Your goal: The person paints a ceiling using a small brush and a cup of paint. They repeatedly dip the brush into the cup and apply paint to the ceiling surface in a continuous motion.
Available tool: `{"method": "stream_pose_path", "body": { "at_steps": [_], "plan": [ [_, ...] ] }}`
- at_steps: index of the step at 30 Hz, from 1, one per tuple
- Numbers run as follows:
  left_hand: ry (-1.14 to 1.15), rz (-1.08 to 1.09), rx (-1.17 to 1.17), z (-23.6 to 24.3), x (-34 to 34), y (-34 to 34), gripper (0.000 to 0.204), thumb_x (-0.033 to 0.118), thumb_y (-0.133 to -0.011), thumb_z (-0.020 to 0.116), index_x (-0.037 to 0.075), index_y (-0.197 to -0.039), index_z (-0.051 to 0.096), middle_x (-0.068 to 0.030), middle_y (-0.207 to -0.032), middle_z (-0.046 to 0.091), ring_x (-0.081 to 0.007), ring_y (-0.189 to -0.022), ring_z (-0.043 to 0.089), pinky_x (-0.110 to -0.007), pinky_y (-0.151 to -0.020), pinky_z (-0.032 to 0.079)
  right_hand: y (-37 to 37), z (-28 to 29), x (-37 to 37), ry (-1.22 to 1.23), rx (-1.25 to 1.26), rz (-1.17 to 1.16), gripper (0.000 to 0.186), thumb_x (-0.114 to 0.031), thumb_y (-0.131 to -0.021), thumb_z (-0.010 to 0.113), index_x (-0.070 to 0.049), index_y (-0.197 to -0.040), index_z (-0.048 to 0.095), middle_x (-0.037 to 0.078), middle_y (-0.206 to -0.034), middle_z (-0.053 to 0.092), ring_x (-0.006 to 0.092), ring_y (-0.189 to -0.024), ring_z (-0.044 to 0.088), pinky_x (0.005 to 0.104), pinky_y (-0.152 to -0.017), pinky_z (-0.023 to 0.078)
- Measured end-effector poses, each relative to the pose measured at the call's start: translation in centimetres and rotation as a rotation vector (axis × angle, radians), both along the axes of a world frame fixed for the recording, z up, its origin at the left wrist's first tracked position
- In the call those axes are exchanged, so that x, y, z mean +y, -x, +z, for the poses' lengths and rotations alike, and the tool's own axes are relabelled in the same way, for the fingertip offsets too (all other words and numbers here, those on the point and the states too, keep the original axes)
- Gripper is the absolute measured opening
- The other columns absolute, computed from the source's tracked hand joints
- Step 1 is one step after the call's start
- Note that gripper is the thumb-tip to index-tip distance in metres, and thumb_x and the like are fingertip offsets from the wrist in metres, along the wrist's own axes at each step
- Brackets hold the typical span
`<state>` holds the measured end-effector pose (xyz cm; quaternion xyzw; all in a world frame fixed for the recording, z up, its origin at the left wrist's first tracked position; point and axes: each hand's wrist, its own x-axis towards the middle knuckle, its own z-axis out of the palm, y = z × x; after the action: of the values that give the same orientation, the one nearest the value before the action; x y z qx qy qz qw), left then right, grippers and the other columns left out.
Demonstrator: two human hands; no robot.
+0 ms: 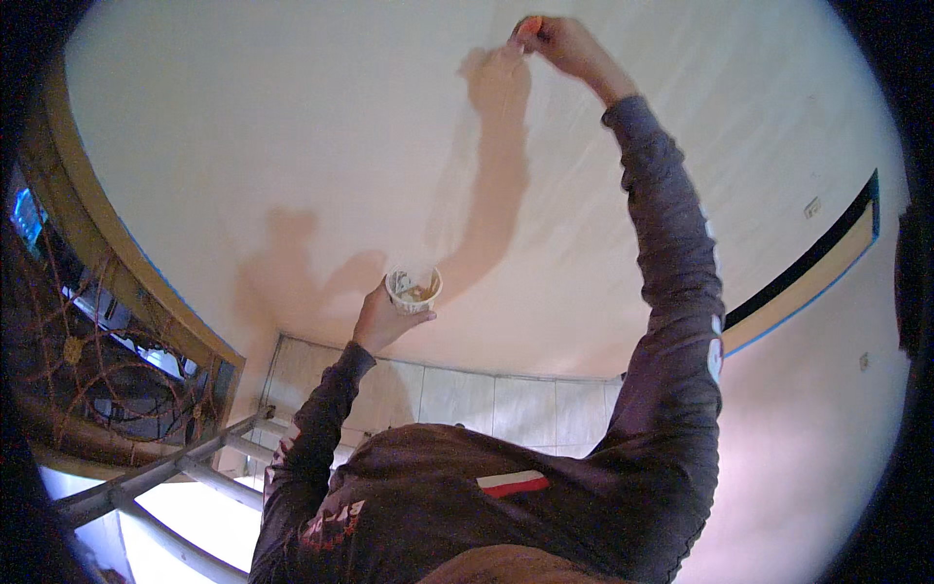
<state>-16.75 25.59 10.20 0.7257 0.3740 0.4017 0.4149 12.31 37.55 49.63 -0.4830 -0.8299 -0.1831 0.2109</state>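
Note:
My left hand [382, 323] is wrapped round a small white tub [414, 304], held out at chest height in front of the wall. Inside the tub are pale and brownish patches, which I cannot identify. High up, my right hand [564, 47] reaches to the pale wall [321, 117] with its fingers pinched together. An orange-red patch shows at those fingertips, too small and blurred to name. Both arms wear long dark sleeves. The shadow of my right arm falls on the wall beside it.
A metal ladder [199, 469] stands at the lower left. Beyond it is a window with an ornate metal grille [136, 375] in a wooden frame. Pale tiles [525, 409] line the lower wall. A dark-edged opening with blue trim [808, 277] lies at the right.

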Motion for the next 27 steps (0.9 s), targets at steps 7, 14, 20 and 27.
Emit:
{"method": "stream_pose_path", "body": {
  "at_steps": [7,14,20,27],
  "plan": [
    [0.008,-0.005,-0.078,-0.8,-0.2,0.3,0.078,0.031,-0.062,0.094,-0.001,-0.122,0.057,-0.0146,-0.116,0.069,-0.0235,-0.11,0.066,-0.035,-0.096,0.052,1.2,15.9,-0.9,-0.184,-0.041,-0.031,0.021,-0.019,-0.097,0.064,0.001,-0.09,0.069,0.009,-0.087,0.073,0.0162,-0.075,0.066,0.0331,-0.072,0.054],
    [0.125,-0.024,-0.206,-3.2,-0.4,1.4,0.081,0.031,-0.062,0.095,-0.001,-0.125,0.055,-0.0145,-0.118,0.068,-0.0239,-0.11,0.066,-0.035,-0.096,0.052,1.8,24.9,-0.6,-0.296,0.039,0.0,0.015,-0.011,-0.096,0.062,0.002,-0.091,0.068,0.01,-0.089,0.071,0.0186,-0.08,0.066,0.0332,-0.073,0.054],
    [0.006,-0.034,0.031,-0.5,-1.4,1.3,0.083,0.033,-0.062,0.094,-0.002,-0.125,0.055,-0.0156,-0.119,0.068,-0.0251,-0.111,0.066,-0.036,-0.096,0.052,-2.4,29.2,-3.0,-0.38,0.131,0.197,0.018,-0.017,-0.097,0.062,-0.001,-0.094,0.071,0.006,-0.081,0.07,0.0155,-0.072,0.062,0.0319,-0.066,0.051],
    [0.031,-0.011,-0.037,-0.6,-2.4,2.4,0.083,0.033,-0.063,0.094,-0.003,-0.127,0.055,-0.0162,-0.12,0.067,-0.0254,-0.112,0.066,-0.036,-0.096,0.052,-2.5,18.0,-4.7,-0.01,0.091,0.129,0.022,-0.021,-0.101,0.058,-0.005,-0.097,0.072,0.003,-0.082,0.072,0.0116,-0.075,0.066,0.0286,-0.065,0.052]
  ]
}}
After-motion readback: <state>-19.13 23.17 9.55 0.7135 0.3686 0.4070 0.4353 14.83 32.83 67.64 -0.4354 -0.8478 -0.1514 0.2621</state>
